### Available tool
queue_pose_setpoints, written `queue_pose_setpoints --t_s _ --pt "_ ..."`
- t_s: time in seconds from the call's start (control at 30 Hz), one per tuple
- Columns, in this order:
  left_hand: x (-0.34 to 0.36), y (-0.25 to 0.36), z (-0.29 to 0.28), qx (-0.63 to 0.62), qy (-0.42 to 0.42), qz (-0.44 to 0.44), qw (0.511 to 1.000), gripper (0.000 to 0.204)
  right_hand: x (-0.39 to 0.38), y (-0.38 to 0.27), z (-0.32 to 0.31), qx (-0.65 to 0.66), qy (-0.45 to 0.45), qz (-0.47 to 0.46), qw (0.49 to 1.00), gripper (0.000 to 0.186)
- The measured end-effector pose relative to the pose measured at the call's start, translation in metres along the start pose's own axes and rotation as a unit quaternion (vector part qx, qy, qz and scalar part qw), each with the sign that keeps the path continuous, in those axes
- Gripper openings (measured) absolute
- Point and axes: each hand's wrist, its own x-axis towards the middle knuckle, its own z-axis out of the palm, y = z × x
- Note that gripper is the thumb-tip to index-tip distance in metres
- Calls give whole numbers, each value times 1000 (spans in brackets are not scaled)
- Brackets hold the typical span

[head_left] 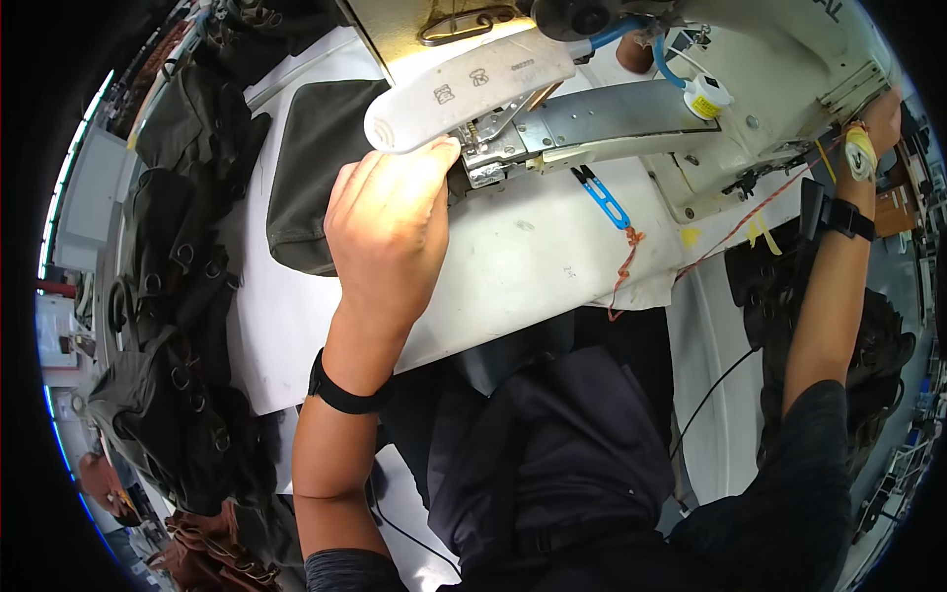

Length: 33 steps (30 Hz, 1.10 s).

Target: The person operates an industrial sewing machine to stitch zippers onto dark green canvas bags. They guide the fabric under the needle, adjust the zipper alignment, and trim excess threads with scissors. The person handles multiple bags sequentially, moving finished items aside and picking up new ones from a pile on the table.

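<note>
My left hand (pixel 390 212) is closed at the needle area of a white industrial sewing machine (pixel 464 89), fingers curled beside the presser foot (pixel 478 148); what they hold is hidden. A dark olive fabric piece (pixel 301 168) lies under and left of this hand on the white work table (pixel 493 286). Blue thread snips (pixel 602 197) tied with orange cord lie right of the foot. My right hand (pixel 878 123) is raised at the machine's far right end, its fingers mostly hidden.
Piles of dark bags with metal rings (pixel 178 276) line the left side, with brown items (pixel 217 553) at the lower left. More dark fabric (pixel 878 335) hangs at right, beside my forearm. A black cable (pixel 715 385) runs below the table on the right.
</note>
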Motion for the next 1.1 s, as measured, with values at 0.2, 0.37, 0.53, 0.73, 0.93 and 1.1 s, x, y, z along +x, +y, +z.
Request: queue_pose_setpoints --t_s 0.2,0.37,0.53,0.73,0.93,1.1 --pt "5 2 0 17 -7 -11 1000 21 -5 1 4 79 14 22 997 56" --pt "1 4 -2 31 -11 -21 999 21 -14 -24 2 -13 -22 38 999 60" --pt "1 2 -6 28 -4 -28 999 20 -25 -36 11 53 -12 28 998 57" --pt "10 11 11 12 -18 -19 1000 23 27 56 -41 -185 -33 -145 971 41" --pt "-12 -20 3 -12 16 -112 993 16 -28 -10 34 -12 0 -41 999 37" --pt "-1 11 12 74 6 0 997 16 13 -28 -12 -67 -44 -50 996 52"
